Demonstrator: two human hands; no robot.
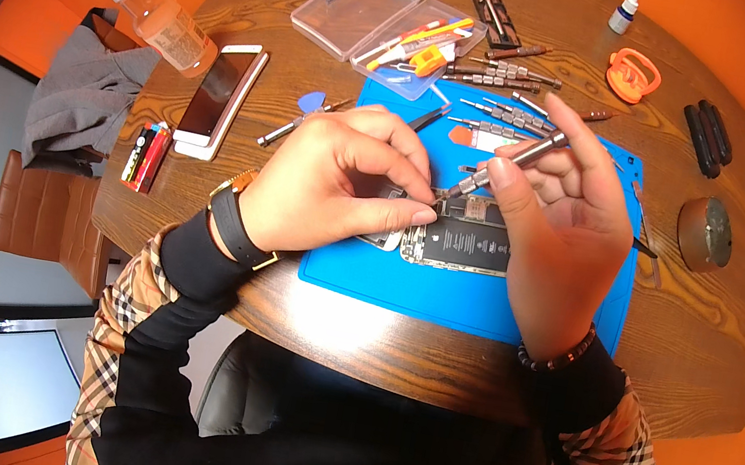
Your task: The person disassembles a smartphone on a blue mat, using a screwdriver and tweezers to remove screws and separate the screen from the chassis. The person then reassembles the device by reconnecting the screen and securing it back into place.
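Beneath the fingers of the left hand and right hand: one opened phone, battery and board exposed, on a blue mat. Right fingers: clamped on a metal screwdriver, slanting, tip down beside the left fingertips. Left thumb and forefinger: almost together at that tip; whether they pinch a small part, cannot tell. Beyond the fingers: spare drivers; clear plastic case. Hazards: the slanted tip, unevenly pressed, could slip and scratch the board or pierce the battery; a loosened pinch could drop any tiny part.
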